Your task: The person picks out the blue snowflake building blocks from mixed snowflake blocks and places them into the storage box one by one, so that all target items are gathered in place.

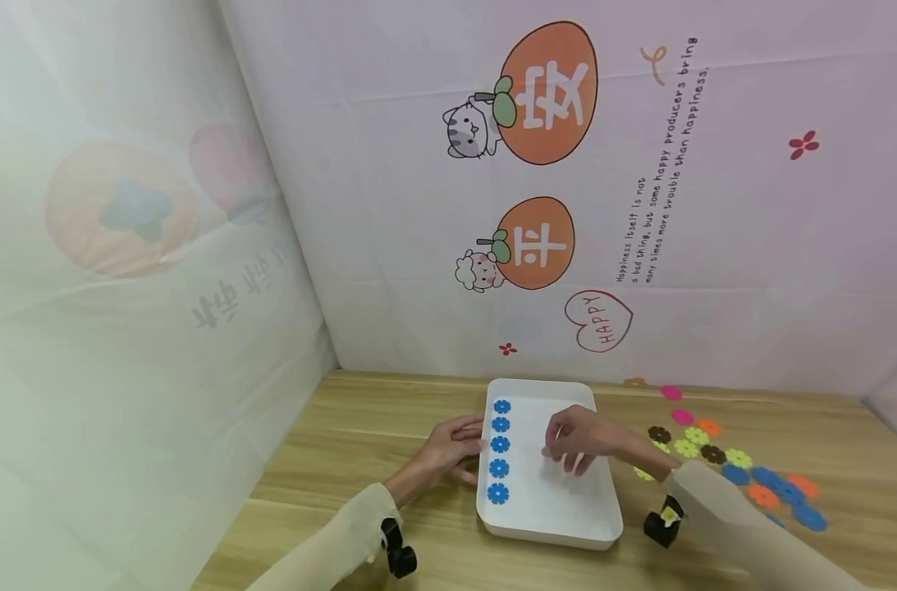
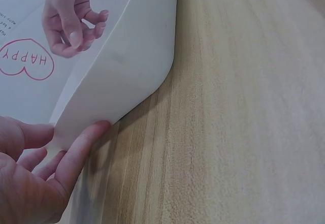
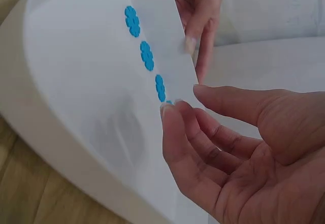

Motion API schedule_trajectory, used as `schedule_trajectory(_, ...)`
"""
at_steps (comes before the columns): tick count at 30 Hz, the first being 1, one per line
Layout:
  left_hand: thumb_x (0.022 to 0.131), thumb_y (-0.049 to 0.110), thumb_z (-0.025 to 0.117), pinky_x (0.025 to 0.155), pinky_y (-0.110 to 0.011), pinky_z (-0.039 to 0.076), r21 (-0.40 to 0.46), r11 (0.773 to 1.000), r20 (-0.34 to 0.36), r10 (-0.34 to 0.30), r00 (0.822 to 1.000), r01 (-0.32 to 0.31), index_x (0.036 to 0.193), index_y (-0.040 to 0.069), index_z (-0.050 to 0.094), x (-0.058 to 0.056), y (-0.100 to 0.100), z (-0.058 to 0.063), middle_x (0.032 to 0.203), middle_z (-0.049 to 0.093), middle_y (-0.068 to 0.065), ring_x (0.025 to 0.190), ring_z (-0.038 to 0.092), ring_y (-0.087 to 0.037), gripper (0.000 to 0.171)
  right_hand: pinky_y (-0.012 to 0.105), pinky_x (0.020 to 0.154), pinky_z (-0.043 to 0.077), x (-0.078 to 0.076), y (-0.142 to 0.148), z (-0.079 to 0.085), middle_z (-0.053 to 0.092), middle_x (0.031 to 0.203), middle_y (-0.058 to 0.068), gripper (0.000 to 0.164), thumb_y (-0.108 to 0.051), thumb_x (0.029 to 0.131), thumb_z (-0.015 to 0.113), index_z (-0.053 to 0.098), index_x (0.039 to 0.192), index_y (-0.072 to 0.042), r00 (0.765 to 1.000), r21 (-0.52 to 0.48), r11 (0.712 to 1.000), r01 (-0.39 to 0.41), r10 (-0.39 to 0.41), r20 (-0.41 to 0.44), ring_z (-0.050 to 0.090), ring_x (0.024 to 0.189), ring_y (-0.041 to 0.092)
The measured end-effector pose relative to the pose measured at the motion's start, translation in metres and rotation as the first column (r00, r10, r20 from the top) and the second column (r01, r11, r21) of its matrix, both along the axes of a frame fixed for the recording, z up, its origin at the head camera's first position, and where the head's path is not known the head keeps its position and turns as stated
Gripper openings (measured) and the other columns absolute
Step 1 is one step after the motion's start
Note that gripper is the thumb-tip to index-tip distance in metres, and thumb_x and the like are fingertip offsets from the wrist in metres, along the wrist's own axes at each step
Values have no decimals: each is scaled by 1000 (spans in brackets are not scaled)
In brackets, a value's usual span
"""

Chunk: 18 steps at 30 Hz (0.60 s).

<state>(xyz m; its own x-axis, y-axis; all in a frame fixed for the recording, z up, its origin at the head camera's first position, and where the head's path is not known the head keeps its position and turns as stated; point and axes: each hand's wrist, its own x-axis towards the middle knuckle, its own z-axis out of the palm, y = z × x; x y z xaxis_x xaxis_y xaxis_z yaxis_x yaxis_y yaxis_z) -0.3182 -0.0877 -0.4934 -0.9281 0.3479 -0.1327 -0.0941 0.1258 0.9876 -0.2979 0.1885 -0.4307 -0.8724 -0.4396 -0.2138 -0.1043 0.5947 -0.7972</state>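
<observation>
A white rectangular tray [image 1: 544,525] stands on the wooden table, with a column of several blue flower-shaped discs [image 1: 499,444] along its left side. My left hand [image 1: 448,447] holds that left side; its thumb is at the rim and the other fingers lie against the outer wall [image 2: 127,56], as the left wrist view shows. Over the middle of the tray hovers my right hand [image 1: 584,435], its fingers loosely bent. In the right wrist view the right thumb [image 3: 228,99] is apart from the fingertips, nothing is between them, and the blue discs [image 3: 147,56] show beyond.
Right of the tray lie loose flower-shaped discs: blue ones [image 1: 810,517], yellow ones [image 1: 687,448], orange ones [image 1: 762,495], brown ones [image 1: 712,454] and pink ones [image 1: 682,417]. A printed white cloth [image 1: 389,205] hangs behind the table, and another [image 1: 123,394] at the left.
</observation>
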Motion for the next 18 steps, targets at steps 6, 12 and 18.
schedule_trajectory(6, 101, 7, 68, 66, -44, 69, -2, 1000, 14, 3, 1000, -3, 152, 8, 54, -1, 0, 0, 147, 59, -23, 115, 71, -36, 53, 38, 64, 67, -2, 24, 2, 68, 87, 15, 11, -9, 98, 71, 65, 97, 0, 1000, -18, 1000, 9, -9, -10, 68, 69, 21)
schedule_trajectory(12, 101, 7, 68, 67, -44, 69, -3, 1000, 18, 6, 1000, -6, 152, 8, 54, -2, 1, 0, 147, 59, -22, 116, 71, -35, 53, 35, 67, 65, -6, 54, 8, 63, 87, 8, 11, -8, 100, 67, 64, 102, 3, 1000, -45, 999, 3, -4, -17, 63, 73, 21)
schedule_trajectory(18, 101, 6, 68, 65, -45, 69, 8, 1000, 9, 1, 1000, -1, 152, 5, 53, 1, 0, 1, 147, 58, -24, 116, 70, -37, 53, 32, 64, 65, -9, 83, 8, 63, 89, 9, 15, -5, 100, 65, 65, 105, 9, 999, -83, 997, -6, 3, -44, 62, 75, 20)
